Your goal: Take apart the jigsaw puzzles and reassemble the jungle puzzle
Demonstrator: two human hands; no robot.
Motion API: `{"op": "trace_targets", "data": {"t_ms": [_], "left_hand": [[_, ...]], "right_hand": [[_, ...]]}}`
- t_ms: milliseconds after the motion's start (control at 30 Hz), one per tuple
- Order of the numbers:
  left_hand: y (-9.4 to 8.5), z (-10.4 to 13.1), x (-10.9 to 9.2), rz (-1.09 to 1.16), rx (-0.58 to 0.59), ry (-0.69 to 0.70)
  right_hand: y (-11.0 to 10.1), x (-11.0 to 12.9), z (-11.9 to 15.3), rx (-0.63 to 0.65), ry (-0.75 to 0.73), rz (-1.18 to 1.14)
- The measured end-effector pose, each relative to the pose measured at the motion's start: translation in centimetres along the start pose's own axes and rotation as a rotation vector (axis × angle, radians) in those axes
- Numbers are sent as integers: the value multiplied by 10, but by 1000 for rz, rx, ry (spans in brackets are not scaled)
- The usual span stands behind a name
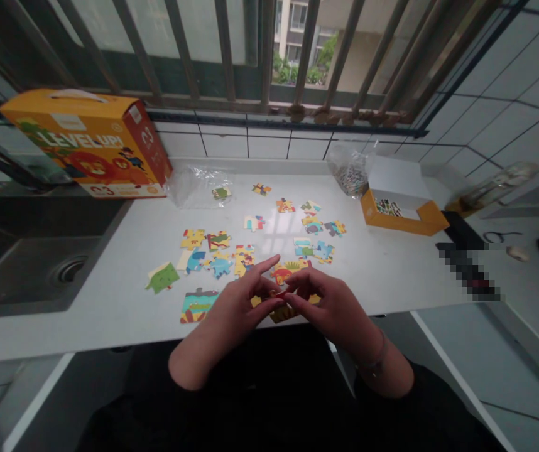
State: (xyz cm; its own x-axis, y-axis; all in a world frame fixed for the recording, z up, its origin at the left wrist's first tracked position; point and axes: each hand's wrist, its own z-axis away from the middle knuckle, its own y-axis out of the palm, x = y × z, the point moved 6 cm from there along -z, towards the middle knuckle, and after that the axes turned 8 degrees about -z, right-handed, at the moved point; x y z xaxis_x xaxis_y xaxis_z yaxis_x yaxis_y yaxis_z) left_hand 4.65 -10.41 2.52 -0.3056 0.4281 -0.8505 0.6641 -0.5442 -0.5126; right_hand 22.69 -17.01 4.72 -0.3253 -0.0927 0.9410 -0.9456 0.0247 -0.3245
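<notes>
My left hand [250,295] and my right hand [319,295] meet over the front of the white counter. Between their fingertips they pinch a small puzzle piece [277,293], mostly covered by the fingers. Below and behind the hands lie joined yellow and orange puzzle pieces [293,269] with a lion picture, partly hidden. Left of my left hand is a joined crocodile picture [197,306] in teal and yellow. A green puzzle piece [163,277] lies farther left. Several loose pieces, among them a blue elephant piece [219,264] and a yellow spotted piece [193,238], spread beyond the hands.
An orange puzzle box [90,147] stands at the back left beside a sink [48,270]. A clear plastic bag [198,186] lies near it. At the back right are another bag [352,172] and an open orange-and-white box [401,210] holding small pieces. A barred window is behind.
</notes>
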Motion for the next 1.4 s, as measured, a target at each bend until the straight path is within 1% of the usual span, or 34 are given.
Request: {"op": "trace_targets", "data": {"t_ms": [67, 167, 233, 300, 333, 400, 467, 567, 633, 733, 933, 1133, 1400], "left_hand": [[10, -1, 2, 67, -14, -6], [13, -1, 9, 111, -78, -6], [9, 3, 13, 27, -158, 13], [3, 9, 16, -157, -229, 65], [1, 13, 16, -256, -245, 110], [2, 21, 17, -408, -230, 204], [7, 26, 18, -503, -173, 273], [16, 29, 18, -617, -91, 307], [20, 29, 16, -666, -69, 311], [22, 27, 14, -696, -59, 305], [23, 27, 12, -726, -52, 302], [24, 27, 10, -727, -51, 307], [24, 28, 11, -717, -50, 307]], "right_hand": [[2, -9, 3, 30, 63, -45], [0, -26, 6, 61, 138, -95], [-1, -38, 9, 56, 176, -116], [-5, -47, 10, 15, 206, -97], [-7, -51, 11, -10, 218, -77], [-9, -56, 9, -38, 236, -24], [-10, -58, 5, -36, 240, 27], [-9, -56, -2, -27, 230, 133], [-9, -53, -5, -31, 225, 228], [-8, -51, -7, -34, 220, 318], [-3, -46, -7, -79, 211, 404], [3, -40, -8, -98, 192, 484], [12, -40, -9, -105, 85, 634]]}}
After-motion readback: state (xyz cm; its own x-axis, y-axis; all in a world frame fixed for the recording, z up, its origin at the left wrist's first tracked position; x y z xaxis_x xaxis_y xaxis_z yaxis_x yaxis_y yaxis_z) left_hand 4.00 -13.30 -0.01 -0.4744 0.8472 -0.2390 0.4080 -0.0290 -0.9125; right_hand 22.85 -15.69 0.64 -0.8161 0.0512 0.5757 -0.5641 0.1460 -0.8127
